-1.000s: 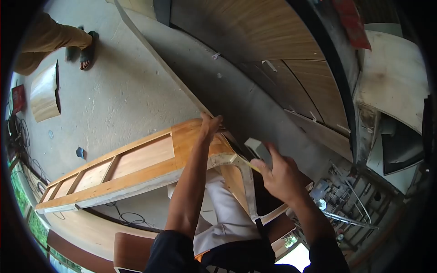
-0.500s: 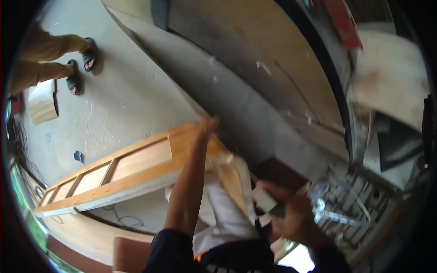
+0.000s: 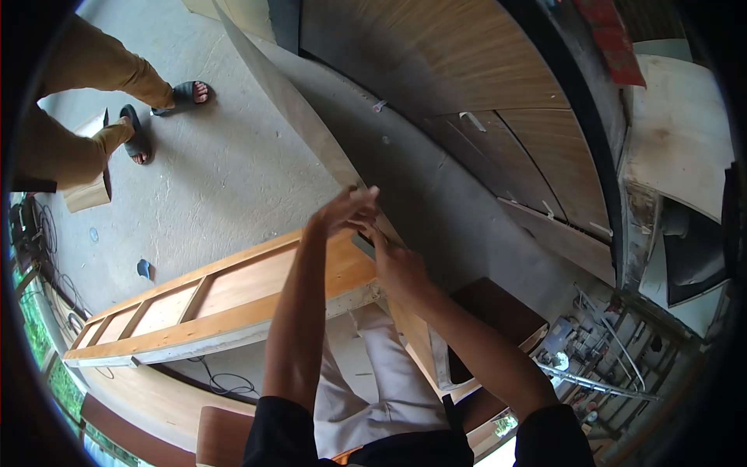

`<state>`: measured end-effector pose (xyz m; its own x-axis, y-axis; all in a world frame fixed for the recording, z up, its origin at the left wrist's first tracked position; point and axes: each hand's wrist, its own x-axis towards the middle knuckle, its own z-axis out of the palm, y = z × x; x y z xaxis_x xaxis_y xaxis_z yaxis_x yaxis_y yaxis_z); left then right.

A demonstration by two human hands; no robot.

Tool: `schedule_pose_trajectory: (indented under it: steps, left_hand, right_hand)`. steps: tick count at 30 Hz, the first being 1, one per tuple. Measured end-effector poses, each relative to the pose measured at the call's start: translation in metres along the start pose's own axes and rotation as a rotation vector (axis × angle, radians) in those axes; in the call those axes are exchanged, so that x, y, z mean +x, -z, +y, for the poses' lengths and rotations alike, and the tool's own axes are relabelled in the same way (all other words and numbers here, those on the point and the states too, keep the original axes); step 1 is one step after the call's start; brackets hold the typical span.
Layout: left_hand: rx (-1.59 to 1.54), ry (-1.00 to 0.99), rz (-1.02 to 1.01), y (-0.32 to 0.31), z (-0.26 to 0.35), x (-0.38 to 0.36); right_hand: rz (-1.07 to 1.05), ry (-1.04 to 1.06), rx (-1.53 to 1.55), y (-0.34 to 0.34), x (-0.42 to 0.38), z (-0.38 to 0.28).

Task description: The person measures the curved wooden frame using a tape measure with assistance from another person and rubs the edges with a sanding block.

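A long thin wood sheet (image 3: 311, 128) stands on edge, running from the top of the view to my hands. My left hand (image 3: 346, 212) is at its near end, with fingers bent around the edge. Close beside it, my right hand (image 3: 398, 268) is closed, its fingertips near the same end. A small grey flat piece (image 3: 363, 244) shows at the right fingers; its kind is hard to make out. Below both hands lies a framed wooden panel (image 3: 334, 272) with crosspieces and a pale edge, in front of my legs.
A person in brown trousers (image 3: 117, 66) and dark sandals stands at the upper left. Large wood-grain panels (image 3: 436, 54) are at the upper right. A brown board (image 3: 498, 311) lies right of my arm. Tools and metal parts (image 3: 580, 335) clutter the lower right. Cables (image 3: 226, 381) lie beneath the frame.
My right hand has moved up and left from beside my body to the sheet's end, next to my left hand. The person at the upper left has shifted their feet.
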<state>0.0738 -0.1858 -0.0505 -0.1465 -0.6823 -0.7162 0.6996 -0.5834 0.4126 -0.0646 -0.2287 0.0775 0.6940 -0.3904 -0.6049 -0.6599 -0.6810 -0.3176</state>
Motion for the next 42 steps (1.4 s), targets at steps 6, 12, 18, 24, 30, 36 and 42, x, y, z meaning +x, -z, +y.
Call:
schedule_pose_trajectory:
  steps: [6, 12, 18, 24, 30, 36, 42]
  left_hand:
    - [0.138, -0.103, 0.113, 0.035, 0.056, -0.019]
    - [0.168, -0.074, 0.333, -0.007, 0.063, -0.004]
    - [0.068, -0.176, 0.451, -0.007, 0.049, 0.025]
    - [-0.102, -0.168, 0.417, -0.004, 0.044, 0.041]
    - [0.061, -0.146, 0.531, -0.016, 0.058, 0.037]
    - [0.054, -0.170, 0.573, -0.023, 0.064, 0.030]
    - [0.121, -0.239, 0.609, -0.013, 0.042, 0.053]
  right_hand:
    - [-0.030, 0.012, -0.103, -0.057, 0.041, -0.016]
    - [-0.001, 0.018, 0.124, -0.080, 0.086, -0.046]
    - [-0.042, -0.004, 0.135, -0.078, 0.124, -0.020]
    - [-0.087, -0.111, 0.228, -0.061, 0.125, 0.001]
    - [-0.172, -0.173, -0.012, -0.044, 0.126, -0.002]
    - [0.352, 0.159, -0.062, -0.155, 0.156, 0.072]
    - [0.298, 0.118, -0.563, -0.237, 0.134, 0.097]
